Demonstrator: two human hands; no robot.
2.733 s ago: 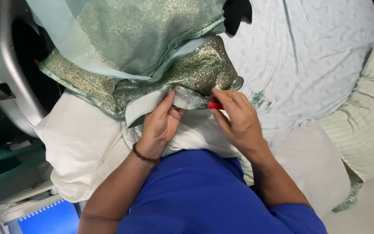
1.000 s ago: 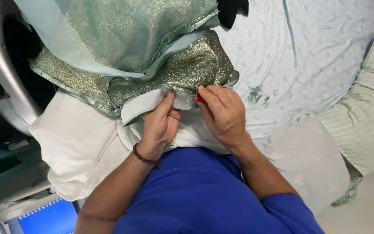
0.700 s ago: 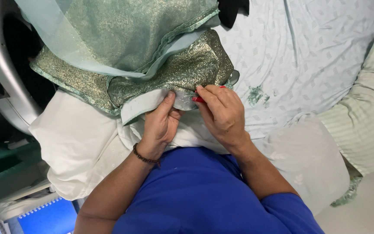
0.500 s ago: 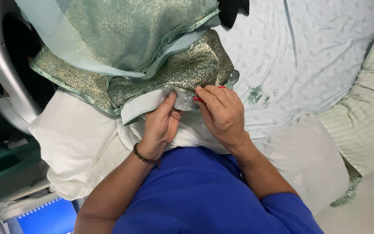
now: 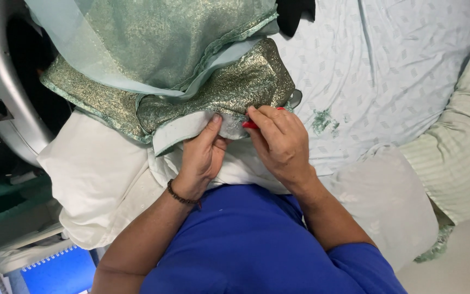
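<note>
The left hand (image 5: 202,158) pinches the pale lining edge (image 5: 183,126) of one green-gold brocade garment (image 5: 218,90), which lies just above both grips. The right hand (image 5: 281,142), beside it, clenches one small red tool (image 5: 250,124) at the same hem. Judging by scattered green thread scraps (image 5: 322,121) right of the grips, some seam work is done; most of the hem looks untouched.

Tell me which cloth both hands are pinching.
The glittery green-gold fabric with pale lining: left hand and right hand grip its edge, not the white cloth beneath.
</note>
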